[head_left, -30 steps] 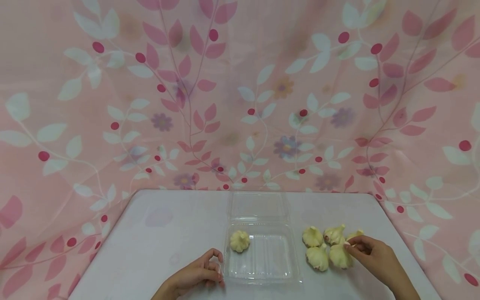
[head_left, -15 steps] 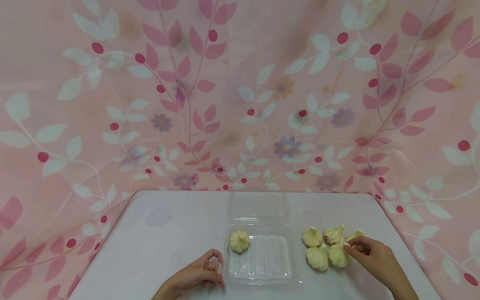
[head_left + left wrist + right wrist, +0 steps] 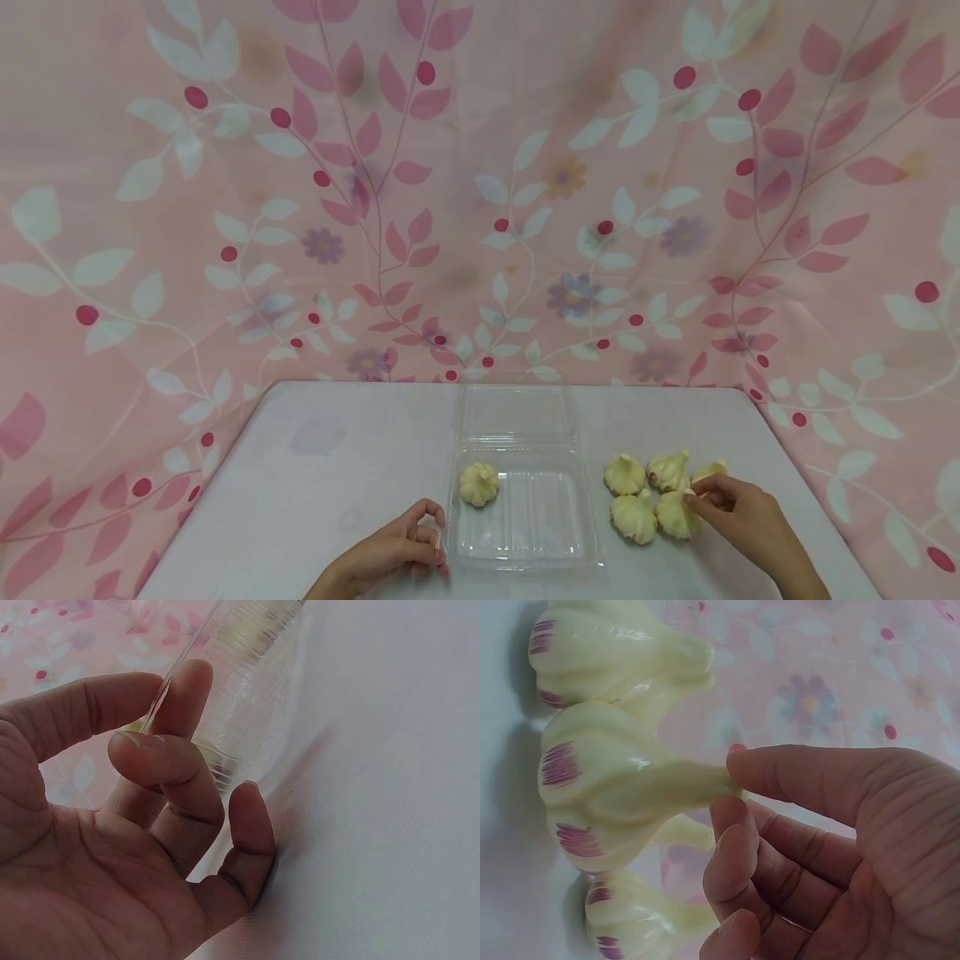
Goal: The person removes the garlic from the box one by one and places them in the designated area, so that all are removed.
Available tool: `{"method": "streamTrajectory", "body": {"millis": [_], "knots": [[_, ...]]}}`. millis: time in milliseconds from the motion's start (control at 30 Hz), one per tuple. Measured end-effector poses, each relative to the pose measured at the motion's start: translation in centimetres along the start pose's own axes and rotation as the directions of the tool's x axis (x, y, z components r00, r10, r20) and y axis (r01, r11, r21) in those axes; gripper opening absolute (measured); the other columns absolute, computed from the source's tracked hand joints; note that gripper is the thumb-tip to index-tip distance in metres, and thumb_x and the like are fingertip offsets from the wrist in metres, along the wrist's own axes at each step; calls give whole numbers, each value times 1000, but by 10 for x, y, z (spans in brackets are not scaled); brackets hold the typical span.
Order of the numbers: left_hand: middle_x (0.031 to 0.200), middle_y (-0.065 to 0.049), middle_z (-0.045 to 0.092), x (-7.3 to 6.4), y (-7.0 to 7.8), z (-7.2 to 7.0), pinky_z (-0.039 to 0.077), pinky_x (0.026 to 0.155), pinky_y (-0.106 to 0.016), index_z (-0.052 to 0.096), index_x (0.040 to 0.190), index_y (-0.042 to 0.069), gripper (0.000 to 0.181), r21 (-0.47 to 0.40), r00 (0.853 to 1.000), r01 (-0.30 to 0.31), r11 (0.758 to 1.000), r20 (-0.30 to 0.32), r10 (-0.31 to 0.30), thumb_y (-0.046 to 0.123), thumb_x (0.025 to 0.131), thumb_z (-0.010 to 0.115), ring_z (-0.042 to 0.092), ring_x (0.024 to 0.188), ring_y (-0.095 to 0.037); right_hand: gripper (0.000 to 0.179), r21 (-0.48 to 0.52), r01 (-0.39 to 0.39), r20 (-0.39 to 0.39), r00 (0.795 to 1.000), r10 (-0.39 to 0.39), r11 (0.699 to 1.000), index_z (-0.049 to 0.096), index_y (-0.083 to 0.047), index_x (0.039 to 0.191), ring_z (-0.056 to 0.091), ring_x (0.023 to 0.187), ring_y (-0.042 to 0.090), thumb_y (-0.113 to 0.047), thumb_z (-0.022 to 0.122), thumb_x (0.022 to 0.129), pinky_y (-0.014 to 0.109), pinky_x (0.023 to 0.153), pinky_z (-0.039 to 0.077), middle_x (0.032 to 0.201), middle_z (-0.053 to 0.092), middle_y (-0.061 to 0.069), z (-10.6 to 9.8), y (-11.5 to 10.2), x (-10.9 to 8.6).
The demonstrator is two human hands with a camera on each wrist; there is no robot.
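Observation:
A clear plastic clamshell box [image 3: 540, 521] lies with its lid folded back on the table, and one garlic bulb [image 3: 478, 484] sits at the left inside it. My left hand [image 3: 393, 546] pinches the box's left rim; the left wrist view shows the thin rim [image 3: 157, 705] between thumb and finger, with the other fingers curled loosely. To the right of the box, my right hand [image 3: 750, 517] pinches the stem of the near right garlic bulb [image 3: 678, 514]. In the right wrist view this bulb [image 3: 615, 787] has purple streaks and stands among its neighbours.
Several other garlic bulbs [image 3: 624, 475] are grouped close around the held one; one behind the right hand is partly hidden. The open lid [image 3: 516, 412] lies flat toward the table's back edge. A pink leaf-patterned cloth [image 3: 480, 208] hangs behind the white table [image 3: 337, 450].
My right hand and the garlic bulb it pinches have shifted very slightly left, closer to the neighbouring bulb. The left hand stays on the box rim.

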State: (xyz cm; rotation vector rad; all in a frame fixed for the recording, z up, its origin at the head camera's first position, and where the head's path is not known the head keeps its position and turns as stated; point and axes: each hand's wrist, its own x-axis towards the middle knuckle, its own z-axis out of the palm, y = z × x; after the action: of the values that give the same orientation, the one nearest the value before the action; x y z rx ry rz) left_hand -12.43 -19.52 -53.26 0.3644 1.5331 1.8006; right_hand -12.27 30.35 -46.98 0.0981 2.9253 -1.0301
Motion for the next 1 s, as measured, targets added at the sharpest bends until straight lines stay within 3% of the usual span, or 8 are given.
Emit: {"method": "streamTrajectory", "body": {"millis": [633,1000], "knots": [[89,-8,72,1,-1,-1,38,61,-21,34,120,3,39,-13,1000,10,1000,6,-10,4,92,62,58,73,-11,30,-3,-7,15,1000,7,1000,70,-7,100,57,72,12,-36,73,90,27,58,44,80,62,-2,9,8,4],[90,-9,73,1,0,-1,38,60,-22,35,120,2,38,2,1000,-1,1000,7,1,5,92,62,51,68,-9,30,8,-3,11,1000,3,1000,70,-9,102,59,72,10,-37,72,90,28,58,43,83,67,-2,3,6,1]]}}
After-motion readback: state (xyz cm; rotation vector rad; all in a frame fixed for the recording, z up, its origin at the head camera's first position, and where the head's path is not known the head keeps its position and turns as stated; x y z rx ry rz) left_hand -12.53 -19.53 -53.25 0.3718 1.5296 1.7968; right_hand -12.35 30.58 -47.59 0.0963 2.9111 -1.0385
